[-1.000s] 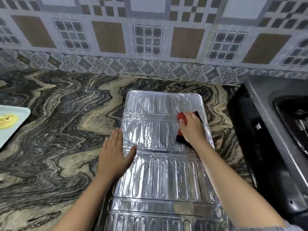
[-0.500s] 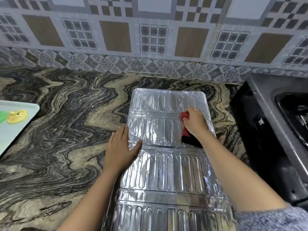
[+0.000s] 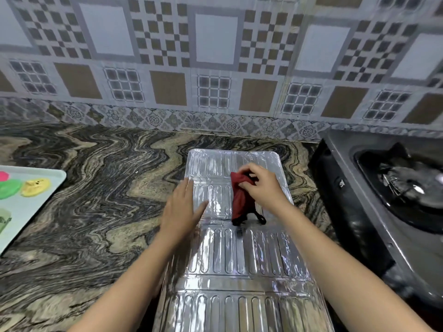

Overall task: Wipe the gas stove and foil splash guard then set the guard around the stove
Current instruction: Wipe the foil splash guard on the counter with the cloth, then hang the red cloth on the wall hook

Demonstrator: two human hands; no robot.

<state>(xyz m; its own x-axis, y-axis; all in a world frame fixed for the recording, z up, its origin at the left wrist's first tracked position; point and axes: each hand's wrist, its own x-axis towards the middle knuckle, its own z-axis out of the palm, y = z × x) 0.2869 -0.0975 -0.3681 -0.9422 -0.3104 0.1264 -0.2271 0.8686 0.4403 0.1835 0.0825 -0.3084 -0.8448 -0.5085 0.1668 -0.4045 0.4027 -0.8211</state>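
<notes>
Right hand (image 3: 260, 185): fingers curled, pinching the top of a red cloth (image 3: 240, 198) with dark edging; the cloth hangs bunched from the grip, its lower end touching the foil. Left hand (image 3: 182, 209): fingers straight and held together, thumb spread to the right, palm flat on the left edge of the foil splash guard (image 3: 239, 255).

Guard lies flat, unfolded, on the marbled countertop (image 3: 96, 200), ribbed panels running from the wall side toward the camera. Cloth sits over the second panel from the far end. Whether the left palm rests partly on the counter is unclear through motion blur.

Gas stove (image 3: 388, 200): black, to the right of the guard, near but apart from it; burner visible. Pale tray (image 3: 26, 212) at the left edge carries small coloured items (image 3: 36, 186). Patterned tile wall (image 3: 215, 68) behind.
</notes>
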